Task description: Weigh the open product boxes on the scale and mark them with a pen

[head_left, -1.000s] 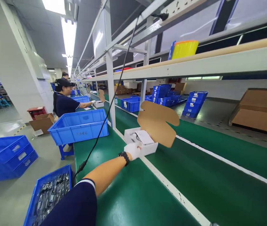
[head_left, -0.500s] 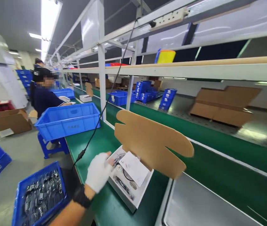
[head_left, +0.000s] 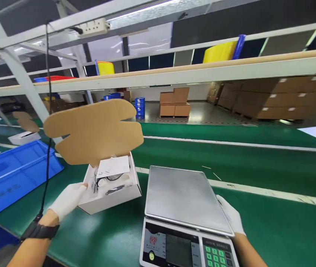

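Note:
An open white cardboard box point(head_left: 119, 198) with its brown lid raised point(head_left: 96, 129) stands on the green bench. In it lie a white leaflet point(head_left: 113, 167), a bagged dark cable point(head_left: 115, 190) and small round parts. My left hand point(head_left: 70, 198), in a white glove with a dark wrist strap, pinches the box's left wall at the rim. To the right sits a digital scale point(head_left: 184, 196) with a bare steel plate and a keypad. Beside the plate's right edge is my gloved right hand point(head_left: 230, 215), fingers stretched forward and partly hidden behind it.
A blue crate point(head_left: 21, 178) stands on the bench at left, with a black cable point(head_left: 48, 111) hanging before it. Behind it is another open box point(head_left: 24, 137). A shelf point(head_left: 158, 76) carrying yellow bins crosses above the bench.
My view has turned right, so the box and crate appear further left and the whole scale plate shows. My right hand has come into view beside the scale. My left hand stays at the box.

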Action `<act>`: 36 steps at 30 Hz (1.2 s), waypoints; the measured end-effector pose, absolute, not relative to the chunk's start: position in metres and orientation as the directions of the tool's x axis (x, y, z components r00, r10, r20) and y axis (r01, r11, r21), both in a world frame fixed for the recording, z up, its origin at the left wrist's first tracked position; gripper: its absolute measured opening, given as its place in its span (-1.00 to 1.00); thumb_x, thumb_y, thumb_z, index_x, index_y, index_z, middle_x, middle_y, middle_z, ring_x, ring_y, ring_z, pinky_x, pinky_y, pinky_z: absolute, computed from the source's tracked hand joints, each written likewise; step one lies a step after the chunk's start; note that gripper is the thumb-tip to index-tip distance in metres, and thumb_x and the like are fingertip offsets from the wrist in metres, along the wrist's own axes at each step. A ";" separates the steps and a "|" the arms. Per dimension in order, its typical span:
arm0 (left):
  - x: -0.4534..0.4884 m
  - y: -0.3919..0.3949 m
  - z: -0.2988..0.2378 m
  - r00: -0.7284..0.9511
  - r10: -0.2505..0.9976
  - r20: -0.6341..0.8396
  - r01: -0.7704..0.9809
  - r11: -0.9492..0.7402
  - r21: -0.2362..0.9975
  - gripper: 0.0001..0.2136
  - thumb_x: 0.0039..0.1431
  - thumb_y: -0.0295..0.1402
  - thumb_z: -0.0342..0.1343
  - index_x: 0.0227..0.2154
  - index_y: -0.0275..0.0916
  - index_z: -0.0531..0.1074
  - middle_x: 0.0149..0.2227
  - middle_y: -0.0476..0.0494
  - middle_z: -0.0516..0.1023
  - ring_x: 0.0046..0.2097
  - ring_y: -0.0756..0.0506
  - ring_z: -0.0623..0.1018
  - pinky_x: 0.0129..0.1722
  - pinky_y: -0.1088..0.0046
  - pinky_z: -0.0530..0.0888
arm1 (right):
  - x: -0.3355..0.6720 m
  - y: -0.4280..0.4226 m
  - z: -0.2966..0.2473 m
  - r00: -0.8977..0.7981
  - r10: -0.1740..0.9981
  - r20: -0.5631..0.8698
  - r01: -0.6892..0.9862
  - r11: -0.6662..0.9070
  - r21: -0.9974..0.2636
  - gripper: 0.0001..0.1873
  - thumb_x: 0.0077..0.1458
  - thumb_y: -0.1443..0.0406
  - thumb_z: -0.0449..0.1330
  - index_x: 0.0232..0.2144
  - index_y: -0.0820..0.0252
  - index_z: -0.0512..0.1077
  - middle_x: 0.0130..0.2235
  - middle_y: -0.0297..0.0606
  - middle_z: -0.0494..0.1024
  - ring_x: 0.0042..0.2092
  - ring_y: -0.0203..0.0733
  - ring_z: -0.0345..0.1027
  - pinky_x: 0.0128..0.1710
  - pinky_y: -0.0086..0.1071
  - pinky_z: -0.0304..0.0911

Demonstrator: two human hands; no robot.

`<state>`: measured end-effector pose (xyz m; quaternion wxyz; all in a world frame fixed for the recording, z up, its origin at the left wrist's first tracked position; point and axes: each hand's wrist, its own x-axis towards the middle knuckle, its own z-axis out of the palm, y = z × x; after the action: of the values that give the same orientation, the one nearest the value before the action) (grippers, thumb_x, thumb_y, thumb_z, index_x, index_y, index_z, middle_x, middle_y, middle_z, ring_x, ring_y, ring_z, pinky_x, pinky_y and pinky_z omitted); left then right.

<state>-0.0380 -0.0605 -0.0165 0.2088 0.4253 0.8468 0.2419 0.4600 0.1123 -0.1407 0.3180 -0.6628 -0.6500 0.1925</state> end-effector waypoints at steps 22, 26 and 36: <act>0.063 0.007 -0.149 -0.596 0.756 -0.271 0.079 0.391 0.917 -0.67 0.09 -0.14 -0.03 -0.30 -0.36 0.37 -0.43 -0.21 0.53 -0.47 -0.04 0.52 -0.41 0.41 0.49 | 0.467 0.084 -0.159 0.365 0.928 0.073 0.428 -0.097 -0.899 -0.46 -0.04 0.03 -0.01 -0.14 0.28 0.41 -0.28 -0.16 0.51 -0.19 -0.09 0.36 -0.07 -0.26 0.21; 0.065 -0.013 -0.168 -0.583 0.782 -0.220 0.094 0.334 0.938 -0.63 0.04 -0.08 -0.01 -0.30 -0.34 0.36 -0.42 -0.19 0.53 -0.49 -0.06 0.52 -0.47 0.40 0.50 | 0.464 0.078 -0.155 0.390 0.917 0.085 0.360 -0.067 -0.931 -0.40 0.01 -0.01 -0.02 -0.11 0.35 0.40 -0.31 -0.13 0.50 -0.27 -0.12 0.34 -0.18 -0.29 0.24; 0.066 -0.021 -0.169 -0.564 0.786 -0.253 0.053 0.340 0.939 -0.62 0.03 -0.06 0.00 -0.30 -0.33 0.37 -0.41 -0.20 0.54 -0.47 -0.08 0.54 -0.47 0.39 0.51 | 0.477 0.099 -0.124 0.386 0.913 0.129 0.309 0.004 -0.951 -0.47 0.00 -0.10 0.07 -0.39 0.30 0.42 -0.56 -0.29 0.37 -0.54 -0.31 0.19 -0.54 -0.42 0.16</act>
<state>0.0659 -0.0214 -0.1695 0.3682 0.2870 0.7309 0.4978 0.4766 0.0988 -0.1239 0.5268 -0.6447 -0.4739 0.2869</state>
